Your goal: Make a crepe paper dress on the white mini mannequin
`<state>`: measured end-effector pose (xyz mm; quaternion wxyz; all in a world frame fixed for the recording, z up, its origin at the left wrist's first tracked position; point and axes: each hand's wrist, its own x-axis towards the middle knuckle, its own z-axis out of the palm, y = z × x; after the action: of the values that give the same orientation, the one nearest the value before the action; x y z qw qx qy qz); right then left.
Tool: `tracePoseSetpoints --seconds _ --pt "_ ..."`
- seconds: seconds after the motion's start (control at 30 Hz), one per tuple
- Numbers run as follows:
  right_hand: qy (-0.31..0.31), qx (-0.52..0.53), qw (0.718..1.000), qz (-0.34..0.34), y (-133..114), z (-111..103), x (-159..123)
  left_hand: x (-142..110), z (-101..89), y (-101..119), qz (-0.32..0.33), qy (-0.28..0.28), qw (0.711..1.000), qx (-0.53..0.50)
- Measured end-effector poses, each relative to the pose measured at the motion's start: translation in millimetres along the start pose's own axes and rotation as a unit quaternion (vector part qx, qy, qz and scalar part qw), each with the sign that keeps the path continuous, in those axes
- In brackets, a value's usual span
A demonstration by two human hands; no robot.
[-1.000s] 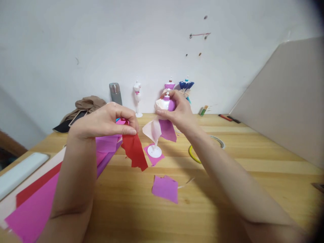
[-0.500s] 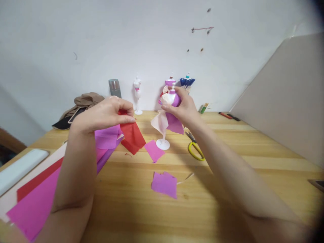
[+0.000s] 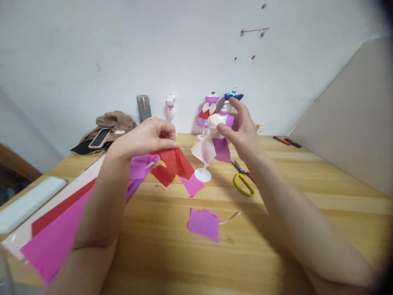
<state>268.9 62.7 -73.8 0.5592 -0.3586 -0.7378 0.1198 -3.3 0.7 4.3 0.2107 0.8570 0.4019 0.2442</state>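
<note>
Between its thumb and fingers, my left hand (image 3: pixel 150 133) pinches a red paper piece (image 3: pixel 179 162), which hangs down over the table. My right hand (image 3: pixel 242 129) is wrapped around the upper body of a small white mannequin (image 3: pixel 203 175) on a round base, tilted to the right. Cream paper (image 3: pixel 204 150) and purple paper (image 3: pixel 221 150) dress the mannequin. Another red scrap (image 3: pixel 163 176) lies below my left hand. A pink scrap (image 3: pixel 193 185) lies by the base, partly behind the hanging red piece. Closer to me is a purple scrap (image 3: pixel 204 225).
Yellow-handled scissors (image 3: pixel 244 184) lie beside my right forearm. Further mannequins (image 3: pixel 211 100) stand along the wall, near a grey flask (image 3: pixel 143 107). Coloured sheets (image 3: pixel 58 246), a white case (image 3: pixel 32 203), a phone (image 3: pixel 100 138) and brown cloth (image 3: pixel 115 121) are at left.
My left hand has moved right with the red piece, closer to the mannequin, away from the other red scrap. The mannequin leans further right in my right hand. The whole view has shifted slightly.
</note>
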Motion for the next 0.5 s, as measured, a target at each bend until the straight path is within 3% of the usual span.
tracePoseSetpoints --seconds 0.1,0.2,0.27,0.3,0.4,0.5 --pt "0.065 0.057 0.996 0.015 -11 -3 -9 0 3.5 4 0.000 -0.027 0.999 -0.024" --pt "0.166 0.024 0.985 -0.036 -34 -7 -20 3 9.2 5 -0.003 -0.032 0.999 -0.036" --pt "0.176 0.013 0.982 -0.063 -53 -9 -28 5 14.0 5 -0.004 -0.029 0.998 -0.049" --pt "0.162 0.012 0.984 -0.073 -62 -8 -32 6 16.3 5 -0.006 -0.025 0.998 -0.060" --pt "0.005 -0.003 0.998 -0.062 -82 -2 -42 9 22.1 6 -0.016 0.002 0.993 -0.115" --pt "-0.098 -0.017 0.995 -0.005 -85 5 -46 9 25.2 6 -0.018 0.037 0.985 -0.166"
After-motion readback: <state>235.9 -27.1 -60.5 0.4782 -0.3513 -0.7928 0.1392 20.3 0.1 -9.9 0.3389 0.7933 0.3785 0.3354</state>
